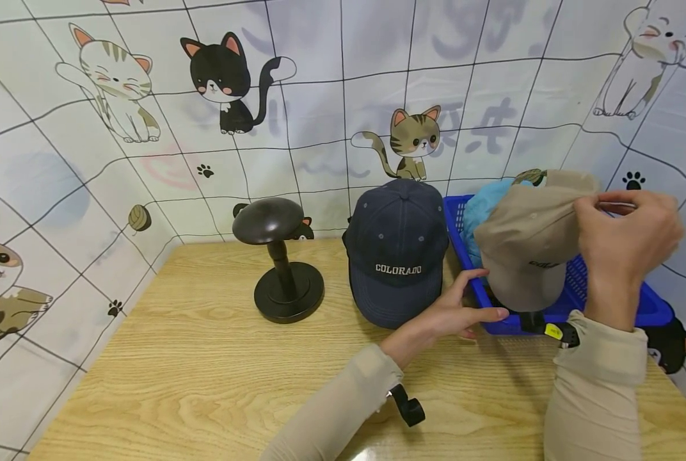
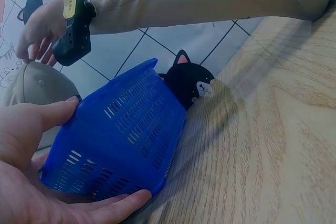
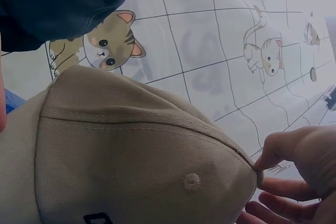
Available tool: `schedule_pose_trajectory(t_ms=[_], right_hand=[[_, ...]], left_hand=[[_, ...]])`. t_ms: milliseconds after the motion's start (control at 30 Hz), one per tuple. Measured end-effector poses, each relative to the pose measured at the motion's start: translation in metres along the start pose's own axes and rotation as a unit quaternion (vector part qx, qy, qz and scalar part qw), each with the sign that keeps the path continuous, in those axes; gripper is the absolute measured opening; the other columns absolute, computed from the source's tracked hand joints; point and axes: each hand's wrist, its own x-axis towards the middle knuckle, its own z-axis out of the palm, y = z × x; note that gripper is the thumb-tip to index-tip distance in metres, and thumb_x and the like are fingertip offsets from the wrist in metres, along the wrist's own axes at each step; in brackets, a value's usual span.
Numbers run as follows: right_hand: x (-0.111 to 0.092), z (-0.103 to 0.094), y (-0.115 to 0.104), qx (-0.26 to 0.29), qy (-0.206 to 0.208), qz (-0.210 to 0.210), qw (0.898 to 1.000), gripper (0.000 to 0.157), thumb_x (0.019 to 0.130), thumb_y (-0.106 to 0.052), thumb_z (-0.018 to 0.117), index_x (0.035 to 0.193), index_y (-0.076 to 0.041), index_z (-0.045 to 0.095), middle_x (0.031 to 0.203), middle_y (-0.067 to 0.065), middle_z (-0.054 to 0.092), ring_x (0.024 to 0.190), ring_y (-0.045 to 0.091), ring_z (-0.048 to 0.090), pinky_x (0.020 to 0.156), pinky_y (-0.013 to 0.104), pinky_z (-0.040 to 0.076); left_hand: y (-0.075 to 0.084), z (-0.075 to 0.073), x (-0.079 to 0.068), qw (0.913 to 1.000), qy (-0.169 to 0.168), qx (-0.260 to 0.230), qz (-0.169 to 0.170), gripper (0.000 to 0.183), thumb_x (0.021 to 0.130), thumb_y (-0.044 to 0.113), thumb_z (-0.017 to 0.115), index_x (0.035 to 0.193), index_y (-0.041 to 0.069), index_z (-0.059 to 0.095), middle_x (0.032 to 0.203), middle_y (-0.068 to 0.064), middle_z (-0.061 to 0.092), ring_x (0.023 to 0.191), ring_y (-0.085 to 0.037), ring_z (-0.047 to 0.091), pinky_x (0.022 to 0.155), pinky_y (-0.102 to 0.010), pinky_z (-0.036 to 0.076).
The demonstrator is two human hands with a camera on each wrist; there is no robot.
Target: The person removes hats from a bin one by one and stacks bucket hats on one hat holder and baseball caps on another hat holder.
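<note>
Tan cap (image 1: 524,234) pinched in my right hand (image 1: 631,234), left hand (image 1: 443,314) gripping the basket (image 2: 139,121): probably lifting out (underneath hidden); next, raise clear.

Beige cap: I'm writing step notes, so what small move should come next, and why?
Probably lift the beige cap a little higher, clear of the blue basket: the right hand pinches its crown, its brim overlaps the basket's front rim in the head view, and the left hand grips the basket, while the black stand is bare.
</note>
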Motion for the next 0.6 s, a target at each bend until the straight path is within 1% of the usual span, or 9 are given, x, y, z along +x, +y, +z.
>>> schedule_pose_trajectory(t_ms=[67, 100, 133, 233, 267, 333, 367, 500, 600], right_hand=[[-0.0004, -0.0002, -0.0004, 0.007, 0.014, -0.006, 1.000, 0.036, 0.089, -0.019, 0.058, 0.106, 0.003, 0.079, 0.080, -0.029, 0.030, 0.086, -0.016, 0.028, 0.117, 0.039, 0.029], [-0.0006, -0.0002, -0.0008, 0.009, 0.019, -0.011, 1.000, 0.035, 0.089, -0.019, 0.058, 0.106, 0.003, 0.079, 0.080, -0.030, 0.029, 0.084, -0.017, 0.027, 0.117, 0.039, 0.029], [-0.0009, -0.0002, -0.0009, 0.010, 0.024, -0.016, 1.000, 0.035, 0.089, -0.018, 0.058, 0.105, 0.003, 0.079, 0.079, -0.031, 0.030, 0.085, -0.016, 0.031, 0.117, 0.038, 0.030], [-0.0020, -0.0002, -0.0016, 0.012, 0.031, -0.021, 0.999, 0.034, 0.090, -0.019, 0.058, 0.107, 0.002, 0.079, 0.080, -0.033, 0.029, 0.103, 0.003, 0.055, 0.117, 0.037, 0.030], [-0.0022, -0.0001, -0.0017, 0.012, 0.033, -0.021, 0.999, 0.034, 0.091, -0.020, 0.058, 0.108, 0.002, 0.079, 0.081, -0.033, 0.028, 0.111, 0.013, 0.058, 0.117, 0.037, 0.030], [-0.0024, 0.0001, -0.0016, 0.012, 0.036, -0.022, 0.999, 0.035, 0.092, -0.021, 0.059, 0.109, 0.001, 0.079, 0.082, -0.033, 0.027, 0.124, 0.030, 0.056, 0.117, 0.038, 0.031], [-0.0022, 0.0001, -0.0011, 0.012, 0.039, -0.025, 0.999, 0.035, 0.092, -0.021, 0.059, 0.109, 0.002, 0.079, 0.082, -0.034, 0.027, 0.125, 0.031, 0.056, 0.116, 0.039, 0.032], [-0.0010, 0.0008, 0.0003, 0.010, 0.053, -0.030, 0.998, 0.034, 0.092, -0.023, 0.059, 0.107, 0.000, 0.079, 0.081, -0.036, 0.027, 0.120, 0.022, 0.057, 0.113, 0.039, 0.035], [-0.0004, 0.0012, 0.0005, 0.010, 0.067, -0.033, 0.997, 0.034, 0.093, -0.026, 0.059, 0.106, -0.003, 0.080, 0.082, -0.037, 0.027, 0.108, -0.002, 0.050, 0.108, 0.038, 0.038]], left_hand=[[0.0002, 0.0000, -0.0001, 1.0000, -0.001, 0.001, 0.000, 0.068, 0.095, 0.033, 0.077, 0.142, 0.061, 0.036, 0.166, 0.011, 0.024, 0.106, -0.012, 0.065, 0.075, -0.042, 0.062], [0.0003, -0.0001, -0.0001, 1.0000, -0.001, 0.002, 0.001, 0.068, 0.095, 0.033, 0.077, 0.142, 0.060, 0.036, 0.166, 0.011, 0.024, 0.106, -0.012, 0.065, 0.075, -0.042, 0.062], [0.0001, -0.0001, -0.0001, 1.0000, -0.002, 0.003, 0.001, 0.068, 0.095, 0.033, 0.076, 0.142, 0.060, 0.036, 0.166, 0.011, 0.024, 0.105, -0.012, 0.065, 0.075, -0.042, 0.062], [0.0002, -0.0001, -0.0002, 1.0000, -0.003, 0.003, 0.003, 0.067, 0.095, 0.033, 0.076, 0.141, 0.060, 0.036, 0.165, 0.011, 0.025, 0.105, -0.013, 0.065, 0.075, -0.042, 0.062], [0.0003, -0.0002, -0.0003, 1.0000, -0.004, 0.003, 0.003, 0.067, 0.095, 0.033, 0.076, 0.141, 0.059, 0.036, 0.165, 0.011, 0.025, 0.105, -0.013, 0.065, 0.075, -0.042, 0.062], [0.0008, -0.0002, -0.0004, 1.0000, -0.004, 0.003, 0.004, 0.066, 0.095, 0.033, 0.076, 0.141, 0.059, 0.037, 0.165, 0.011, 0.025, 0.105, -0.014, 0.066, 0.075, -0.042, 0.062], [0.0011, -0.0002, -0.0006, 1.0000, -0.004, 0.004, 0.005, 0.066, 0.095, 0.033, 0.076, 0.141, 0.059, 0.037, 0.165, 0.011, 0.025, 0.105, -0.015, 0.066, 0.075, -0.042, 0.062], [0.0023, -0.0001, -0.0014, 1.0000, -0.003, 0.006, 0.005, 0.065, 0.095, 0.033, 0.076, 0.140, 0.058, 0.037, 0.164, 0.011, 0.026, 0.104, -0.018, 0.066, 0.074, -0.042, 0.062], [0.0027, -0.0005, -0.0021, 1.0000, 0.001, 0.007, 0.002, 0.065, 0.095, 0.032, 0.077, 0.140, 0.057, 0.038, 0.163, 0.011, 0.027, 0.103, -0.018, 0.066, 0.073, -0.043, 0.062]])
